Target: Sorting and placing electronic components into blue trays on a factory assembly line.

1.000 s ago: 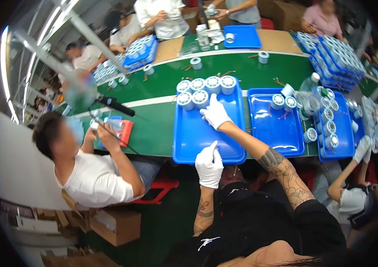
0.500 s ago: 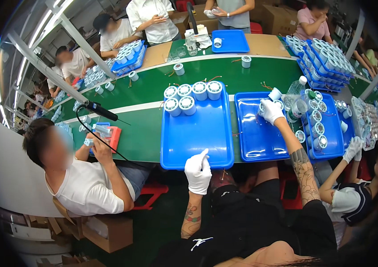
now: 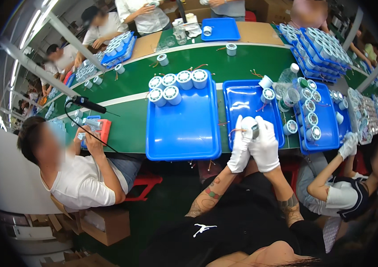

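Both my hands wear white gloves and meet over the near edge of a blue tray [image 3: 242, 107]. Between them is a white cylindrical motor-like part [image 3: 253, 128] with thin reddish wires hanging at its left. My left hand [image 3: 240, 151] grips it from the left and my right hand [image 3: 265, 149] from the right. Farther back in that tray stands a similar white cylinder [image 3: 267, 95], with a tilted one [image 3: 265, 82] at the far rim. To the left, another blue tray [image 3: 182, 129] carries several such cylinders grouped at its far end.
Clear plastic bottles [image 3: 287, 95] stand beside the tray on the right. Beyond them are a blue tray [image 3: 327, 127] of cylinders and stacked full trays [image 3: 318, 58]. A black rod-shaped tool [image 3: 89, 104] hangs at left. Co-workers sit on both sides; others are across the green table [image 3: 126, 120].
My right hand has come back from the tray with a cylinder, and my left hand has moved right to join it on the part. The view has shifted slightly.
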Action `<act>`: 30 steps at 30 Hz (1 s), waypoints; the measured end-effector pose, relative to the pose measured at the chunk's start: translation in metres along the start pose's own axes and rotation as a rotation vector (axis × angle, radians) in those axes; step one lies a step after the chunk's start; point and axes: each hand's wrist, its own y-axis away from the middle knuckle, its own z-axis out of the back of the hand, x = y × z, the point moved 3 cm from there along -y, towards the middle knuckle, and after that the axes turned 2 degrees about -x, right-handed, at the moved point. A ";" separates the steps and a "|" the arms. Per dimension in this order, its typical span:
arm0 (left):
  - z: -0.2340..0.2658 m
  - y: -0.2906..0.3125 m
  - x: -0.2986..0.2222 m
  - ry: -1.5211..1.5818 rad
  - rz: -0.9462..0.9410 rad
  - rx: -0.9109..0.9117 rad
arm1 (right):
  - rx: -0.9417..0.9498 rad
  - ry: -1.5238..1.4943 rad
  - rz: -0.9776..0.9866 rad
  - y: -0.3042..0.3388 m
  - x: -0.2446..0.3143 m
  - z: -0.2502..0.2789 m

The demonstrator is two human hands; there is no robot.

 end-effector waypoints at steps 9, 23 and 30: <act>-0.001 0.006 0.037 0.550 0.389 0.395 | 0.115 -0.472 -0.117 0.014 -0.013 0.048; 0.027 0.016 0.055 0.401 0.205 0.500 | 0.415 -0.163 0.276 -0.001 -0.005 0.025; 0.002 0.026 0.045 0.608 0.321 0.500 | 0.814 0.037 0.538 -0.002 -0.028 0.002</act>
